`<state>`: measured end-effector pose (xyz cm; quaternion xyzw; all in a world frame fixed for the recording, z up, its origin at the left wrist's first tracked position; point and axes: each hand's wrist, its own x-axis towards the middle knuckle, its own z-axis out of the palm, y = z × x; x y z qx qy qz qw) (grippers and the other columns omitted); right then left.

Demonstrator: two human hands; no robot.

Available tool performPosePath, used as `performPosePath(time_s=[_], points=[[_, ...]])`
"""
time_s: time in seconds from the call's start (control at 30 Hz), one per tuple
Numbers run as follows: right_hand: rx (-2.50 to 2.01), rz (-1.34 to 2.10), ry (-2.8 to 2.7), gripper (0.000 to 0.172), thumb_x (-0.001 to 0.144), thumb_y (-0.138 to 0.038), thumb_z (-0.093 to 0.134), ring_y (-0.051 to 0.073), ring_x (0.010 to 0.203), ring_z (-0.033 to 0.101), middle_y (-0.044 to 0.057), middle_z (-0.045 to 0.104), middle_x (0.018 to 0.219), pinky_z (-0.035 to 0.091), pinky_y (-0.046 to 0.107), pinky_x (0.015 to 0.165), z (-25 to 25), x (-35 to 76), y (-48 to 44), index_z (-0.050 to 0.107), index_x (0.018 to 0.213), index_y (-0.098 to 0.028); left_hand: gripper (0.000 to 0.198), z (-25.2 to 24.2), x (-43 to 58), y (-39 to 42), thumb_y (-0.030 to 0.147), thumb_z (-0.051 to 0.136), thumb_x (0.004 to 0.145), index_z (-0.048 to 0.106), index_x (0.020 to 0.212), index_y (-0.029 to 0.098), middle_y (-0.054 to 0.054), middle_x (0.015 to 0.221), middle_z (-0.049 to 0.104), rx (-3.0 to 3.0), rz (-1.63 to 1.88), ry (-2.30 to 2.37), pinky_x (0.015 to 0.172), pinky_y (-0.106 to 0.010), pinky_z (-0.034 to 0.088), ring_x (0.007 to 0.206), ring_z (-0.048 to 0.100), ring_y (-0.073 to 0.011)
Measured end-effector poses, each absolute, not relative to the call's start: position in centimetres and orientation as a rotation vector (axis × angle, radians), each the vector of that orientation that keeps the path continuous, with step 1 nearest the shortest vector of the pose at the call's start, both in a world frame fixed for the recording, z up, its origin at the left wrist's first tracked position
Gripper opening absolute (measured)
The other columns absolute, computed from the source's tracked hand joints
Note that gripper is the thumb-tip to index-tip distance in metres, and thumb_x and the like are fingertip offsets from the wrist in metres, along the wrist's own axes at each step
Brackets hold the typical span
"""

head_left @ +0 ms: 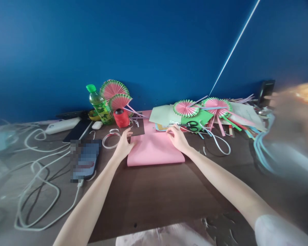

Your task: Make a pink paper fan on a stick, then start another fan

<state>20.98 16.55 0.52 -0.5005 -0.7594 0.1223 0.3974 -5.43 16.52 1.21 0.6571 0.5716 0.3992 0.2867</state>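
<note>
A sheet of pink paper lies on the dark table, folded over with a soft, rounded fold toward me. My left hand is at its left edge, thumb by the paper and fingers apart. At the far right corner, my right hand has its fingers bent on the paper's edge. Just beyond that hand, black-handled scissors rest on green paper. A red cylindrical object with a dark top stands beyond my left hand, near a white ring of cord.
Pink-and-green pleated paper fans lie at the back. A green-capped drink bottle stands left of centre. Phones and looped white cables cover the left side. On the right, a blurred person's hand is near paper strips.
</note>
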Motion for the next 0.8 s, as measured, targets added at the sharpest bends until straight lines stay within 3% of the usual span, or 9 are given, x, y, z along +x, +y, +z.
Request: performPosePath(time_s=[0.1,0.27,0.47,0.67,0.8], points=[[-1.214,0.345,-1.811,0.008,0.083,-0.024,0.042,0.020,0.087,0.054,0.006,0.055,0.086,0.043,0.034,0.081,0.8,21.0,16.6,0.049,0.081,-0.021,0.073,1.2,-5.3,16.7,0.036,0.072,0.056,0.041,0.120,0.016,-0.008,0.098,0.063,1.357,1.169,1.279,0.083,-0.038,0.047,0.089,0.061,-0.0210],[-1.191,0.581,-1.656,0.012,0.079,-0.033,0.049,0.019,0.086,0.057,0.005,0.060,0.086,0.043,0.033,0.080,0.6,21.0,16.6,0.051,0.080,-0.021,0.048,1.7,-4.9,16.0,0.039,0.075,0.051,0.059,0.089,0.013,-0.005,0.078,0.068,1.149,1.129,1.219,0.072,-0.035,0.050,0.071,0.063,-0.0199],[-1.116,1.148,-1.300,0.045,0.069,-0.044,0.061,0.017,0.072,0.059,0.000,0.061,0.080,0.046,0.031,0.068,0.5,21.7,17.0,0.047,0.105,-0.023,0.039,2.1,-4.6,15.2,0.036,0.072,0.054,0.060,0.084,0.014,-0.003,0.079,0.068,1.177,1.217,1.270,0.071,-0.031,0.049,0.070,0.063,-0.0173],[-1.030,1.299,-1.355,0.030,0.071,-0.043,0.062,0.020,0.081,0.061,0.003,0.065,0.087,0.047,0.033,0.074,0.6,22.1,16.9,0.063,0.089,-0.019,0.038,2.0,-4.7,15.0,0.032,0.074,0.053,0.060,0.084,0.014,-0.002,0.077,0.068,1.123,1.262,1.240,0.067,-0.027,0.049,0.065,0.061,-0.0146],[-1.035,1.247,-1.392,0.028,0.069,-0.038,0.065,0.023,0.087,0.061,0.003,0.067,0.088,0.046,0.038,0.081,-0.1,22.3,17.2,0.066,0.089,-0.018,0.044,1.9,-4.8,14.9,0.031,0.076,0.051,0.061,0.089,0.014,-0.002,0.076,0.068,1.032,1.266,1.211,0.066,-0.026,0.049,0.065,0.062,-0.0139]])
